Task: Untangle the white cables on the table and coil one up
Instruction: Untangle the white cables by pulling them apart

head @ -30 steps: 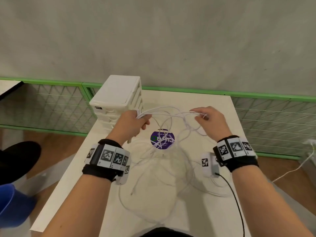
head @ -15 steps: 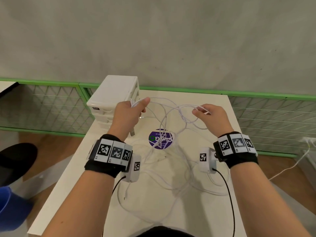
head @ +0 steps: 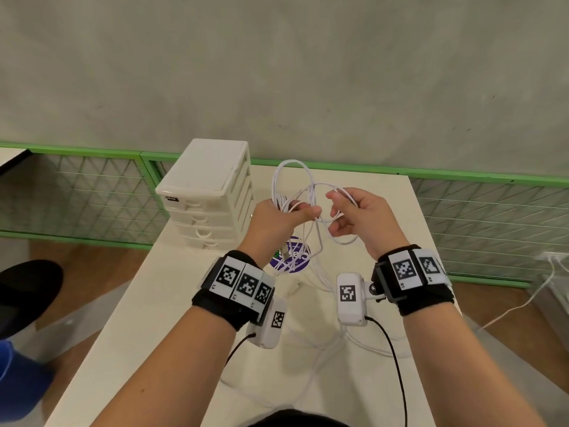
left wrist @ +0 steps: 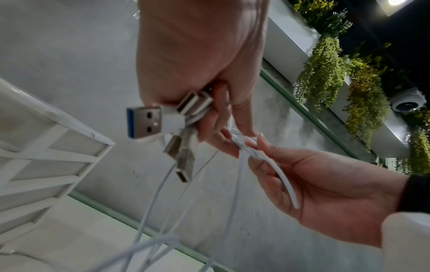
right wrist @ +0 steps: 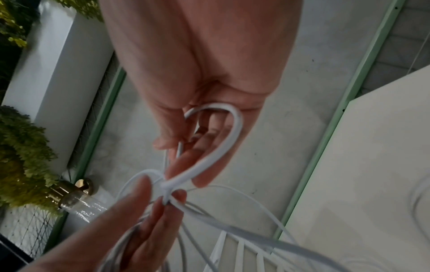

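Note:
Several white cables (head: 289, 171) are gathered in loops at my left hand (head: 303, 211), which grips them above the table; the loops stand up over its fist. The left wrist view shows that bundle's USB plugs (left wrist: 145, 122) sticking out under the curled fingers (left wrist: 209, 128). My right hand (head: 334, 214) is close beside the left, almost touching it. It holds one cable strand (right wrist: 232, 132) that bends in a loop through its thumb and fingers. More cable hangs down from both hands to a loose tangle (head: 326, 343) on the white table (head: 147, 318).
A white drawer unit (head: 212, 192) stands at the table's far left, close to my left hand. A round purple sticker (head: 292, 260) lies under the hanging cables. A green-framed mesh fence (head: 492, 217) runs behind the table. A black shoe (head: 27, 288) is on the floor at left.
My hands were apart with the cable stretched between them; they have come together and risen. A fresh loop now stands above my left hand.

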The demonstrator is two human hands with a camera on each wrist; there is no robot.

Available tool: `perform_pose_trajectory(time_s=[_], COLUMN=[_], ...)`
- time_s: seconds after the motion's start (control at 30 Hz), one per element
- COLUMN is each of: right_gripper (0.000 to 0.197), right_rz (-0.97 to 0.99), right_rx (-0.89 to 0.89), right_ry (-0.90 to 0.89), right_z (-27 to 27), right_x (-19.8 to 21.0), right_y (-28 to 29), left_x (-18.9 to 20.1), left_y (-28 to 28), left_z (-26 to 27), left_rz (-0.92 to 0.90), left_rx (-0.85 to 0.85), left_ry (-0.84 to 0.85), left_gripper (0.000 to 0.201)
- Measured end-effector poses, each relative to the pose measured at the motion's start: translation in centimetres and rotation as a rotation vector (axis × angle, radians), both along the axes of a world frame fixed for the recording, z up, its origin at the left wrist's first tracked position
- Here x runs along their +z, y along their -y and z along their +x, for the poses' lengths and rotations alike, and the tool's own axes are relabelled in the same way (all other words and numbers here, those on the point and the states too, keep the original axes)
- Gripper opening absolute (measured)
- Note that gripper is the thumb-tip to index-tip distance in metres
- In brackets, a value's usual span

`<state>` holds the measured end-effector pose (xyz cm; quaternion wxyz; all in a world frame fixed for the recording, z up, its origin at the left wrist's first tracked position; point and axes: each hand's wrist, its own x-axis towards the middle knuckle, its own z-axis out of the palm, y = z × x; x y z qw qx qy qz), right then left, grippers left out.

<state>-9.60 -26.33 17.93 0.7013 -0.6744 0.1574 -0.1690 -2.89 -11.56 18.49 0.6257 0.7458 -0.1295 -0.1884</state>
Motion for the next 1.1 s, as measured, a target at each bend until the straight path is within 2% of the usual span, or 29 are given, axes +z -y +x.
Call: perform_pose_trajectory(time_s=[0.07,0.2,0.27,0.4,0.47,0.63,0.7,0.93,1.0,1.1], right_gripper=[0.015,0.019,0.017,0.006,0.009,0.029,0.029,0.019,0.018,0.017], right_rz=[0.008,-0.098,-0.074,-0.084,-0.121,-0.14,-0.167,-0.024,0.007,0.038], right_rx=[0.004,-0.065,-0.105,-0.139,-0.129,-0.083,-0.074,-0.062,-0.076,-0.042], right_ry=[-0.01,-0.057,-0.058,-0.086,-0.097,-0.016,-0.008,-0.072,-0.088,-0.071], right_z=[-0.2,-0.5,-0.7,-0.8,-1.0,-1.2,-1.2,-1.7,-1.7,-1.9], right_x=[-0.1,-0.5,-0.7,-1.4,-1.7,-1.4,-1.3,-2.0,-2.4,-2.7], right_y=[-0.2,0.2,0.2,0.2,0.2,-0.2,-0.3,-0.6,-1.0,-1.9], left_x=[-0.1,-0.4,-0.6,-1.0,-1.3,-1.4,-1.3,-1.4,-1.2,-0.9], left_y=[0.2,0.2,0.1,-0.2,-0.5,-1.0,-1.0,-0.8,-0.7,-1.3], left_z=[-0.1,0.0,-0.1,-0.3,-0.2,-0.3,-0.4,-0.7,-0.8,-0.7], left_rz=[-0.019,-0.073,-0.07,-0.074,-0.059,-0.057,-0.07,-0.082,-0.108,-0.127], left_rx=[0.028,0.083,0.103,0.091,0.083,0.024,0.002,-0.073,-0.09,-0.071], left_ry=[-0.013,-0.022,-0.016,-0.02,-0.032,-0.099,-0.131,-0.15,-0.171,-0.173], left_gripper=[0.026,0.017,0.017,0.005,0.002,0.004,0.002,0.032,0.027,0.006])
